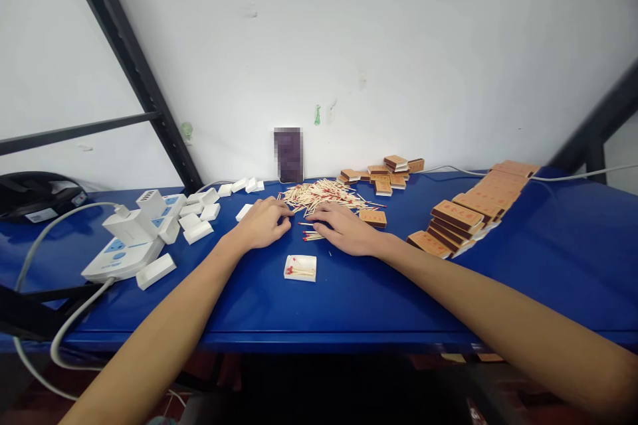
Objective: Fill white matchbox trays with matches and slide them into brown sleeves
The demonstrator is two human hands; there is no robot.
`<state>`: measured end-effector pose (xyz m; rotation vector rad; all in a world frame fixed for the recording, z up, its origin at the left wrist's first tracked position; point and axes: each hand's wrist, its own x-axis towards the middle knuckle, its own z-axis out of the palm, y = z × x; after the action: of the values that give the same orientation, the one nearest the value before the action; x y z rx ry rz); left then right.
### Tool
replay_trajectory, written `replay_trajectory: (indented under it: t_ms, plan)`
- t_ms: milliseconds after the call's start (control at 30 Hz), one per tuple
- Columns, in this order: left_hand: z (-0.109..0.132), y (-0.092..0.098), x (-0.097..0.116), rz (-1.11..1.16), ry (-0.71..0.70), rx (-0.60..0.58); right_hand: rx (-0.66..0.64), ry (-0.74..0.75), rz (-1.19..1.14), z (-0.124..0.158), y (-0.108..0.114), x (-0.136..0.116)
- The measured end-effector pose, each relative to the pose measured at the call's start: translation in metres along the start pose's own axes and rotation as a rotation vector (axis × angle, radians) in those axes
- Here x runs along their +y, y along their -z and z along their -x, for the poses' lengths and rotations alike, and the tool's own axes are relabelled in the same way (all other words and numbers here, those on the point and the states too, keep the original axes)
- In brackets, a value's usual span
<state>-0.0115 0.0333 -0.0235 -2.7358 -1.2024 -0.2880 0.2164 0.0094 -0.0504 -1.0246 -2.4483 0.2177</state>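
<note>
Head view: a small row of matches (314, 236) lies on the blue tabletop (349, 309) between the two hands, close under the thumb side of the right hand (349, 230), which is the nearer one; from that hand the row lies to the left and slightly toward the body. Its long axis runs left to right, across the person's front, with the red heads pointing left toward the left hand (262, 222). One single match (302, 223) lies just beyond the row, pointing the same way. The right hand is palm down with its fingers slightly bent; whether they pinch any match I cannot tell. The left hand is loosely curled, thumb near the fingers, and whether it has hold of anything is likewise unclear. Nearer the body sits a white matchbox tray (300, 278), also longer left to right, a few matches inside with most heads leftward. Beyond the fingertips spreads the match pile (323, 198), its sticks at mixed angles; an orange matchbox (373, 218) lies near the right hand, farther right.
</note>
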Motion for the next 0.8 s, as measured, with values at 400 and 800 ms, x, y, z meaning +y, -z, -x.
replay_trajectory:
  t_ms: [400,800]
  plan:
    - [0.000,-0.004,-0.008,0.030,0.089,0.047,0.018,0.022,-0.037,-0.001,0.001,0.000]
    - [-0.001,-0.007,-0.005,0.022,0.025,0.014,0.049,0.020,-0.022,-0.003,0.000,0.001]
